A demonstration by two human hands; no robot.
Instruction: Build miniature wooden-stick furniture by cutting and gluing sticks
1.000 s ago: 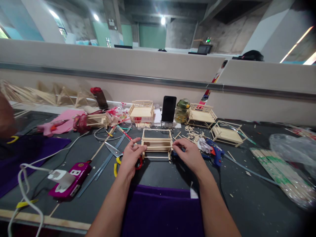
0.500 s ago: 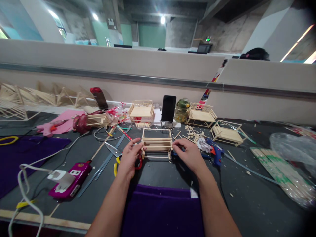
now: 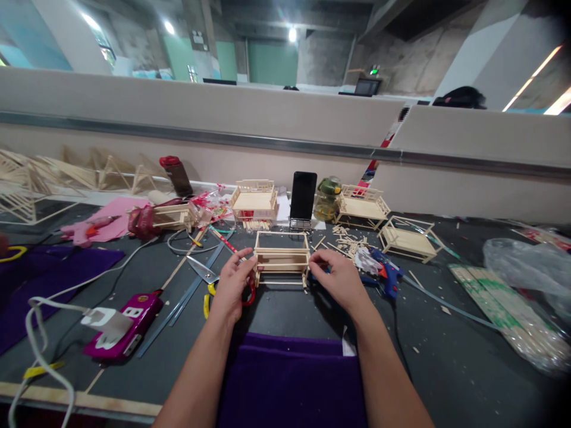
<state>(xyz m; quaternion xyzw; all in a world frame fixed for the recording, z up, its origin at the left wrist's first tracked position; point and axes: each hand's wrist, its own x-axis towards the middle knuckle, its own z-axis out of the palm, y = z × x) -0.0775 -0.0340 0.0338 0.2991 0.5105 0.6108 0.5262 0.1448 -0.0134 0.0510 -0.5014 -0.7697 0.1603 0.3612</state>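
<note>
A small wooden-stick model frame (image 3: 282, 260) stands on the dark table between my hands, its long side facing me. My left hand (image 3: 232, 282) is closed on its left end, thumb and fingertips at the corner. At the right end, my right hand (image 3: 336, 274) pinches the edge of the frame between thumb and index finger. Scissors (image 3: 205, 303) with yellow and red handles lie partly under my left hand. Close to my right hand are a blue glue gun (image 3: 391, 278) and a crumpled white scrap (image 3: 367, 261).
Behind stand a phone (image 3: 303, 196) on a wire stand, a green-lidded jar (image 3: 328, 199) and similar stick models (image 3: 254, 201). Loose stick pieces (image 3: 350, 242) lie scattered. A magenta power strip (image 3: 125, 327) with cables sits left, bagged sticks (image 3: 504, 309) right. Another person's hand (image 3: 3, 245) shows at the left edge.
The view has shifted slightly. My hands keep their places on the stick frame. Part of another person's hand has appeared at the far left, by a yellow handle.
</note>
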